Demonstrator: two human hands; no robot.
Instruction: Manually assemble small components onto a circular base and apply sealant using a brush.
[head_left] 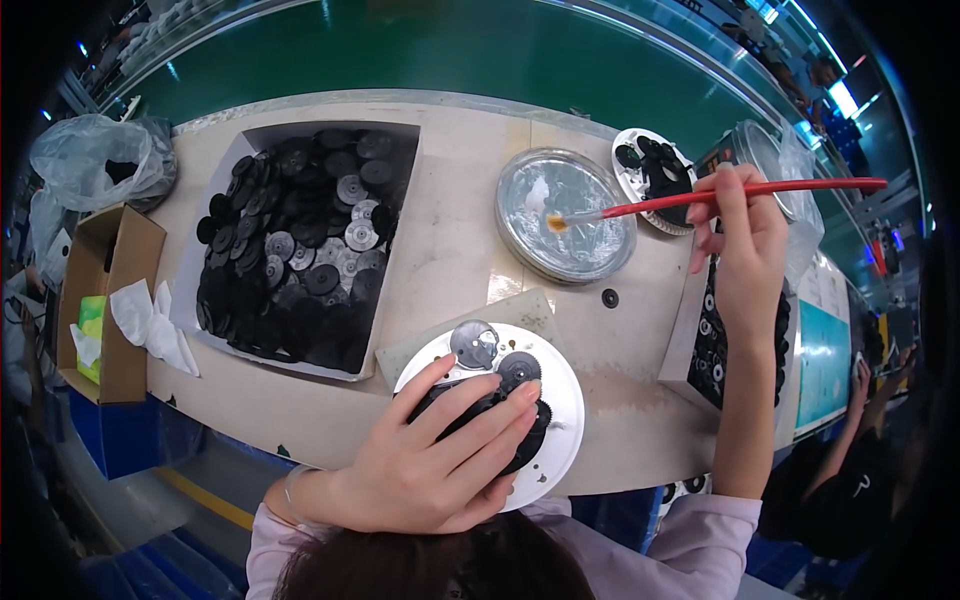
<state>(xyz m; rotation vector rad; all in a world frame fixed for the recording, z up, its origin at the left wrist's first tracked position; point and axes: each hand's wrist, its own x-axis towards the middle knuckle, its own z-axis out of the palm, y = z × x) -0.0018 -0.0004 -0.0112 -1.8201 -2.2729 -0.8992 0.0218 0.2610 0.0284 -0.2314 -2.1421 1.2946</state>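
Observation:
In my right hand is a thin paintbrush with a red handle, pinched between fingers and thumb. Its bristles touch amber grease in a round clear dish, where a whitish smear also lies. My left hand bends over black gears on a round white base, its fingers across them and the thumb at their near side. Beyond those fingertips a grey metallic disc and a dark gear show on the base. The palm hides the rest.
A large box of black and grey discs stands left. Another box of small black parts sits under my right forearm. Beyond it are a white plate with black parts and a can. A small black ring lies on the table.

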